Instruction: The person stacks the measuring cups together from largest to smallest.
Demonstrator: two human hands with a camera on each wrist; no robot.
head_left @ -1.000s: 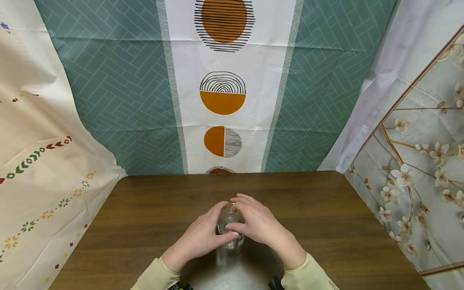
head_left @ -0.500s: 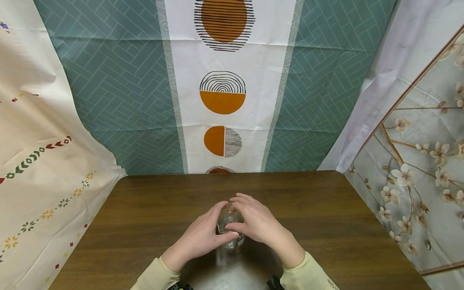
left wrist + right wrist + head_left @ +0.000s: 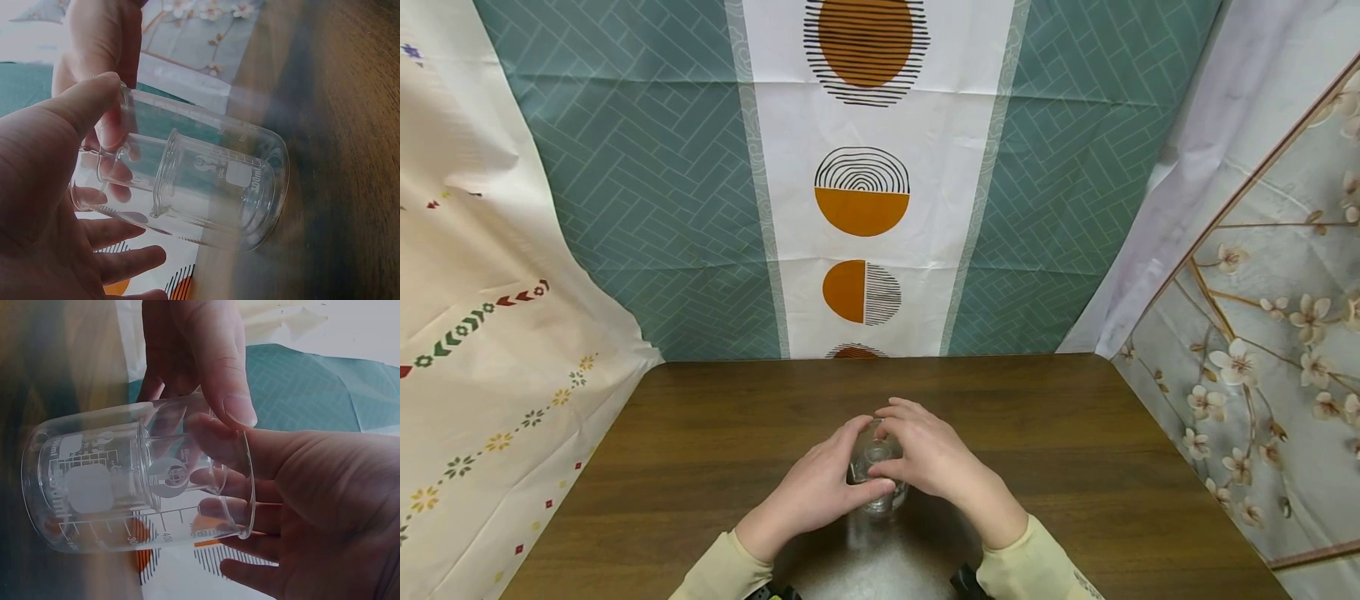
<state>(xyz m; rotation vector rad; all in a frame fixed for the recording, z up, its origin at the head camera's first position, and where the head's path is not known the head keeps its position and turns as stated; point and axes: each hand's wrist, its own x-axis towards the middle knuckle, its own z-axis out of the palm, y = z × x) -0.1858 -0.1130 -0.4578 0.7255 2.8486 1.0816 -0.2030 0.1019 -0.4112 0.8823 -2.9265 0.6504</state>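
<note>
A large clear glass beaker (image 3: 90,487) stands upright on the table, with white scale marks on its wall. My left hand (image 3: 816,485) holds it from the left, the thumb at the rim and the fingers spread along the far side. Inside it sits a smaller beaker (image 3: 239,175) marked 100 ml. A still narrower glass vessel (image 3: 219,478), apparently another small beaker, reaches up out of that one. From the right, my right hand (image 3: 936,458) dips thumb and fingertips into the large beaker's mouth and pinches this narrow beaker near its rim.
The brown wood-grain table (image 3: 730,417) spreads around the hands. Behind it hangs a green and white patterned cloth (image 3: 692,208). Floral cloth (image 3: 1247,400) borders the right side, cream cloth (image 3: 490,400) the left. Dark wrist gear (image 3: 967,581) shows at the right sleeve.
Almost nothing differs. My right hand and sleeve have shifted very slightly; the left hand and the large beaker stay in place.
</note>
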